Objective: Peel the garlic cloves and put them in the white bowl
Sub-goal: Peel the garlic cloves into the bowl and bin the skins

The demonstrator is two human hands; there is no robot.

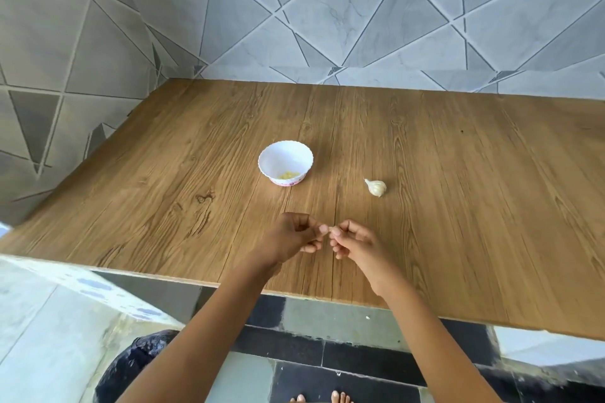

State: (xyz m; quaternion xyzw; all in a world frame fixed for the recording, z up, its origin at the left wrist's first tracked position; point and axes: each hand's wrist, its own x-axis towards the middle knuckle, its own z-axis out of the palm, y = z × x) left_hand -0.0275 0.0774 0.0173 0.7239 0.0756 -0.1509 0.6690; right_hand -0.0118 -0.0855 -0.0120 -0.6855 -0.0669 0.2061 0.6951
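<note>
pinching clove (331, 230) mid-frame, left hand (294, 236) and right hand (354, 243) both grip it | risk: could squirt off near counter (458, 206) edge

One head view, high over the near edge of the table (442, 193), looks forward and down toward the wall (327, 10)

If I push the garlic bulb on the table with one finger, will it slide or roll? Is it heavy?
The garlic bulb looks rounded and lies on its side, so it would probably roll or wobble rather than slide. It is small beside the white bowl, so likely light. Its papery skin may flake.
</note>
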